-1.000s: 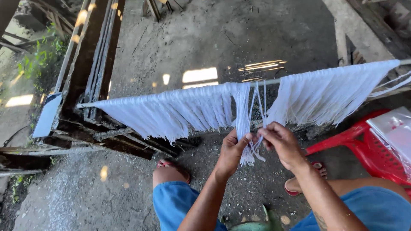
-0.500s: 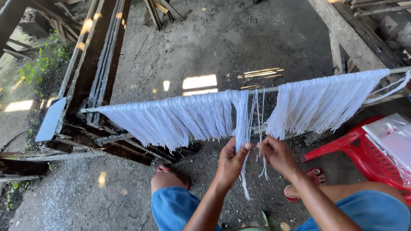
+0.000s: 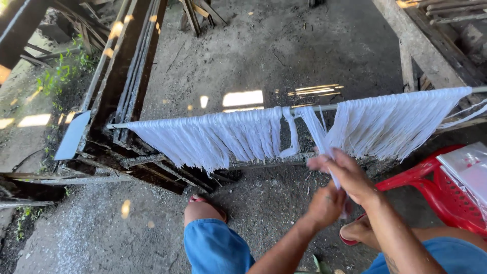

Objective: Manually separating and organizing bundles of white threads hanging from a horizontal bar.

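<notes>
A thin horizontal rod [image 3: 324, 107] runs across the middle of the frame, its long axis left to right and rising slightly toward the right edge. White strands [image 3: 223, 137] are looped over it in two curtains and hang down, slanting a little to the lower right. Between the curtains, right of centre, one loose bundle of strands [image 3: 317, 134] comes off the rod and drops diagonally into the hands.

The right hand [image 3: 345, 175] is closed around this bundle just below the rod, fingers curled over it. The left hand [image 3: 324, 205] sits directly beneath, touching the right; it seems to pinch the lower end of the same bundle, though motion blur makes that hard to tell.

Below is a rough grey concrete floor [image 3: 264, 56] with patches of sunlight. A dark wooden frame [image 3: 122, 76] stands at the left, timber beams [image 3: 421, 45] lie at the upper right, and a red plastic chair [image 3: 436, 190] sits at the lower right.
</notes>
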